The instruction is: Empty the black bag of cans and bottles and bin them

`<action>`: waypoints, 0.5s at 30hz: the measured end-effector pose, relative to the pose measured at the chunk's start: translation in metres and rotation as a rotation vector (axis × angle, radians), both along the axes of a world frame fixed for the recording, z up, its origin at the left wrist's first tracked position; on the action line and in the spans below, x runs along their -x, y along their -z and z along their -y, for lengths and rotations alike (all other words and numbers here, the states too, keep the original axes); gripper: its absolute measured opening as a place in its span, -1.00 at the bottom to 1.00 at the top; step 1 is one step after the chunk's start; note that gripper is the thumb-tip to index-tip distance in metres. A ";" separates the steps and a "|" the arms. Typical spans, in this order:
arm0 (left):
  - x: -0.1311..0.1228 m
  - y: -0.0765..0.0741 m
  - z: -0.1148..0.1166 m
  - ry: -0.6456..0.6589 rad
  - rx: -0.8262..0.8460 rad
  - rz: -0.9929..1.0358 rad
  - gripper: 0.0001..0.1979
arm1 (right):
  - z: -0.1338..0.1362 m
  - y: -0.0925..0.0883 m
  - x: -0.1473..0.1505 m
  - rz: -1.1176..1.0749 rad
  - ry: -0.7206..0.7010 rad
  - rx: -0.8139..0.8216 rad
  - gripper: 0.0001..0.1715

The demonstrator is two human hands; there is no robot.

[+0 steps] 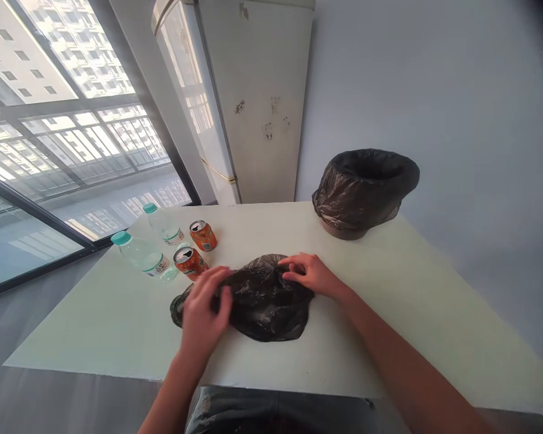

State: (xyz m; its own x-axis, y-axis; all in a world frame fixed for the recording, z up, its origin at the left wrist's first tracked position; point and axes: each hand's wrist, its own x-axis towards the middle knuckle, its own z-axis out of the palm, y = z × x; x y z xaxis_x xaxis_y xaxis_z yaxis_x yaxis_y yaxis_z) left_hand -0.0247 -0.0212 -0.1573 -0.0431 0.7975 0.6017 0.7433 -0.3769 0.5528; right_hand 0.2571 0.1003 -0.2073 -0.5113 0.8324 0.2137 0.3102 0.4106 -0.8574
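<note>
A crumpled black plastic bag (266,310) lies spread on the table in front of me. My left hand (204,310) is over the bag's left part, its fingers curved and the thumb held apart from them. At the bag's upper right edge is my right hand (314,274), fingers loosely bent with a gap between thumb and forefinger. Neither hand shows a grip on the plastic; whether the fingertips touch it is hard to tell. Just beyond my left fingers stands an orange can (190,263), with another orange can (203,235) behind it.
Two clear plastic bottles with green caps, a nearer bottle (142,256) and a farther bottle (165,228), stand left on the white table (95,325). A bin (362,190) lined with a black bag is at the back right. Behind are a fridge (262,108) and a wall.
</note>
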 end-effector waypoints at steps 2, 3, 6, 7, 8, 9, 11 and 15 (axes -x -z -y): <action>-0.015 0.015 -0.003 0.134 0.162 -0.065 -0.76 | 0.003 0.005 0.007 0.062 -0.051 0.025 -0.69; -0.021 0.022 -0.005 0.184 0.228 -0.089 -0.76 | 0.004 0.007 0.009 0.072 -0.069 0.010 -0.78; -0.032 0.038 -0.007 0.248 0.372 -0.144 -0.73 | 0.006 0.004 0.012 0.017 -0.071 -0.070 -0.92; -0.033 0.040 -0.008 0.240 0.401 -0.168 -0.72 | 0.007 0.001 0.012 -0.006 -0.048 -0.085 -0.90; -0.033 0.041 -0.008 0.223 0.418 -0.193 -0.73 | 0.008 -0.003 0.010 -0.022 -0.021 -0.080 -0.89; -0.033 0.040 -0.008 0.200 0.421 -0.211 -0.73 | 0.008 -0.006 0.008 -0.034 0.000 -0.058 -0.86; -0.032 0.038 -0.010 0.172 0.402 -0.217 -0.72 | 0.010 -0.013 0.005 -0.039 -0.023 0.016 -0.69; -0.036 0.033 -0.011 0.197 0.376 -0.140 -0.67 | 0.012 -0.016 0.003 0.013 -0.177 0.114 -0.71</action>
